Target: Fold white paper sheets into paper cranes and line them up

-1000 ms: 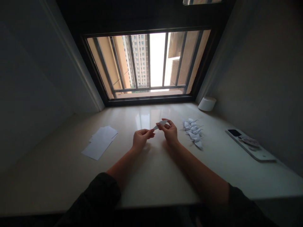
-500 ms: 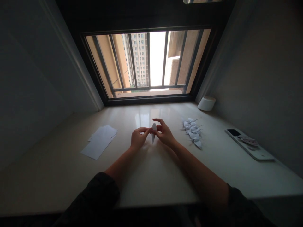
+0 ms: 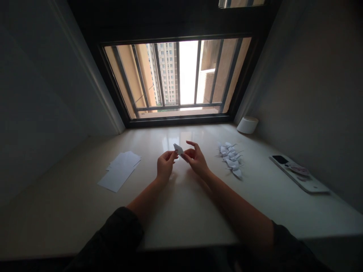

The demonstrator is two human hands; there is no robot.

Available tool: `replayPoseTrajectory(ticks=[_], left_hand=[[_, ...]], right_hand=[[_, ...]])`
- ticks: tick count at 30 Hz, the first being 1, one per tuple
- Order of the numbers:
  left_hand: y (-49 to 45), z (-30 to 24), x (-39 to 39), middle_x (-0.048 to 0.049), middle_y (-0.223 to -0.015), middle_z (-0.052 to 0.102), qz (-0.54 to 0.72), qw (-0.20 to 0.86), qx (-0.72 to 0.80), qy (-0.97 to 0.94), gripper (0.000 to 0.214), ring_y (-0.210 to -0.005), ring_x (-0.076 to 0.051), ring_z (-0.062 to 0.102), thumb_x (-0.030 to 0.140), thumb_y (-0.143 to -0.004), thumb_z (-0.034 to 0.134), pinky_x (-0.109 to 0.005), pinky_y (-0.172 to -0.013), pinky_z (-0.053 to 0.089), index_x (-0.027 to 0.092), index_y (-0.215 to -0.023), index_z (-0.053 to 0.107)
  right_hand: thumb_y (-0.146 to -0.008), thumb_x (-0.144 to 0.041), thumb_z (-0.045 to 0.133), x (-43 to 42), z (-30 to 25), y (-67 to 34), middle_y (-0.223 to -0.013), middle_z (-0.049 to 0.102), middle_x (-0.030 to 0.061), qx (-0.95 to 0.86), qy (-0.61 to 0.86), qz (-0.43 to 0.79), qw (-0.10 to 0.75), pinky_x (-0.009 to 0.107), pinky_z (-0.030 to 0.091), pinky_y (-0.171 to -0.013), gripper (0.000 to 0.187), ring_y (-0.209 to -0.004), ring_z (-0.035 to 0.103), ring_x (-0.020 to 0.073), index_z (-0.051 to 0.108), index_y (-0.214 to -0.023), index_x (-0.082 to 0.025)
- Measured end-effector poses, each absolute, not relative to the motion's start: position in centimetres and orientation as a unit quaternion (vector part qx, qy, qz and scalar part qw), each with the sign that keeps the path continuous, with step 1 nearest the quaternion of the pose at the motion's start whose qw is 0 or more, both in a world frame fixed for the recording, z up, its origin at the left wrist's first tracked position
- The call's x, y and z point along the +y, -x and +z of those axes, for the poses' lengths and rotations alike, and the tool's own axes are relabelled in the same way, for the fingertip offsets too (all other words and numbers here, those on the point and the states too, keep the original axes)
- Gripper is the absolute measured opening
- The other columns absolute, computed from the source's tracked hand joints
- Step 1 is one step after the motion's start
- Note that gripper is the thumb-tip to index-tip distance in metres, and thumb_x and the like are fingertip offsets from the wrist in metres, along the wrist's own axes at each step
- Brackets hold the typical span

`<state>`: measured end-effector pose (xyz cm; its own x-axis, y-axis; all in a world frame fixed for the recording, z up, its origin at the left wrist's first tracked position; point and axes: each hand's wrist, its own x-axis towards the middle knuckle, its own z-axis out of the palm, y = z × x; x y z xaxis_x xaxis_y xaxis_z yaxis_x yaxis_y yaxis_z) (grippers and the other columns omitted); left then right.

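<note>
A small piece of folded white paper (image 3: 178,148) is held up between my two hands, above the middle of the sill. My left hand (image 3: 165,163) pinches its left edge between thumb and fingers. With thumb and bent fingers, my right hand (image 3: 196,159) grips the lower right corner, its index finger lifted away from the paper. To the right of my hands lie several folded white paper cranes (image 3: 231,158) in a close cluster. Flat sheets of white paper (image 3: 119,173) overlap one another on the left.
A pale, glossy window sill (image 3: 181,219) serves as the work surface, its front edge close to me. At the far right rests a phone (image 3: 309,180) with a round attachment. A white cylindrical object (image 3: 247,124) stands in the back right corner, beside the barred window (image 3: 170,75).
The folded paper has turned from nearly upright, point down, to a slant leaning up and left. My hands have moved slightly apart, both still on it.
</note>
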<state>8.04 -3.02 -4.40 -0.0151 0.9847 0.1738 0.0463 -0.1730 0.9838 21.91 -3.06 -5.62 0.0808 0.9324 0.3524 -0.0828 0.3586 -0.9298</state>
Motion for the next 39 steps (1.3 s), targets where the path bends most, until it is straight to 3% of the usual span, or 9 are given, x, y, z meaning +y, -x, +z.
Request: replayPoseTrajectory(ticks=[7, 10, 22, 32, 39], left_hand=[[-8.4, -4.6, -3.1, -0.0059, -0.091, 0.069, 0.534, 0.435, 0.415, -0.595, 0.035, -0.082, -0.019, 0.065, 0.042, -0.075, 0.061, -0.028, -0.069, 0.047, 0.02, -0.102, 0.062], [-8.4, -4.8, -2.9, -0.0059, -0.094, 0.07, 0.534, 0.419, 0.409, -0.61, 0.034, -0.086, -0.02, 0.064, 0.038, -0.073, 0.064, -0.029, -0.074, 0.048, 0.02, -0.102, 0.065], [-8.2, -4.8, -2.9, -0.006, -0.093, 0.071, 0.573, 0.434, 0.393, -0.573, 0.03, -0.089, -0.021, 0.064, 0.034, -0.069, 0.068, -0.035, -0.082, 0.049, 0.019, -0.095, 0.07], [-8.4, -5.3, -2.7, -0.0058, -0.083, 0.072, 0.585, 0.442, 0.397, -0.553, 0.029, -0.077, -0.02, 0.065, 0.032, -0.067, 0.07, -0.033, -0.074, 0.05, 0.018, -0.092, 0.071], [-8.4, -5.3, -2.7, -0.0054, -0.082, 0.072, 0.582, 0.46, 0.39, -0.546, 0.028, -0.076, -0.019, 0.065, 0.031, -0.068, 0.069, -0.032, -0.072, 0.049, 0.018, -0.093, 0.071]], right_hand=[[-0.065, -0.038, 0.071, -2.8, -5.2, -22.2, -0.07, 0.067, 0.0003, -0.496, 0.39, 0.442, 0.637, 0.034, 0.053, -0.069, 0.035, -0.064, 0.063, 0.0161, 0.063, -0.094, -0.02], [-0.064, -0.038, 0.072, -2.8, -5.2, -22.4, -0.072, 0.07, 0.0028, -0.475, 0.397, 0.463, 0.635, 0.036, 0.053, -0.069, 0.029, -0.063, 0.064, 0.0169, 0.07, -0.085, -0.019], [-0.061, -0.038, 0.075, -3.3, -5.2, -22.1, -0.075, 0.073, 0.0046, -0.477, 0.408, 0.466, 0.623, 0.037, 0.053, -0.071, 0.031, -0.068, 0.066, 0.0198, 0.073, -0.086, -0.02], [-0.071, -0.039, 0.067, -3.9, -5.2, -22.0, -0.081, 0.073, 0.0033, -0.566, 0.458, 0.28, 0.626, 0.031, 0.051, -0.067, 0.021, -0.071, 0.065, 0.019, 0.074, -0.085, -0.024], [-0.075, -0.033, 0.064, -4.2, -5.1, -22.0, -0.082, 0.072, 0.0022, -0.586, 0.443, 0.262, 0.626, 0.03, 0.051, -0.065, 0.018, -0.07, 0.065, 0.0181, 0.073, -0.089, -0.025]])
